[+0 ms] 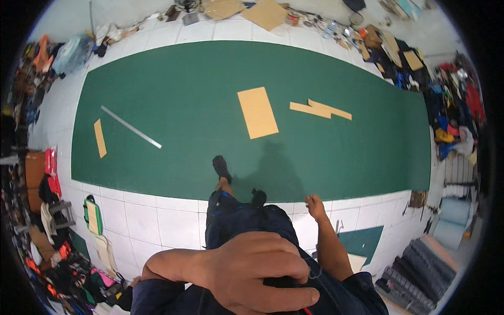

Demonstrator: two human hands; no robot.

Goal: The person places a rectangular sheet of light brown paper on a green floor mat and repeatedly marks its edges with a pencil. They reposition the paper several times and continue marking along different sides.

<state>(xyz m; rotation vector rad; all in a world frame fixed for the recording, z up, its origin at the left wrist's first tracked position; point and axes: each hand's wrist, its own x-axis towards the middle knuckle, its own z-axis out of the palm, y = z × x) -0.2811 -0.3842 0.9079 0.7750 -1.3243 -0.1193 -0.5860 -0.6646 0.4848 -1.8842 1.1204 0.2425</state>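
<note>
My left hand (257,273) is close up in front of my chest, its fingers bent and the thumb apart from them. Dark clothing shows in the gap between thumb and forefinger, and I see nothing held there. Off to my right side, my right hand (315,207) hangs with curled fingers, near the front edge of a large green sheet (184,94). Nothing shows in it. On the sheet lie a tan rectangular piece (258,113), two overlapping tan strips (311,109), a smaller tan strip (100,138) and a metal ruler (131,127).
One of my feet (221,168) is on the sheet; white tiles (173,218) surround it. Cluttered piles (58,278) line the left. Dark rolls (420,270) lie at the lower right. Cardboard (265,14) and small containers stand along the far wall. A green bag (93,216) sits at the left.
</note>
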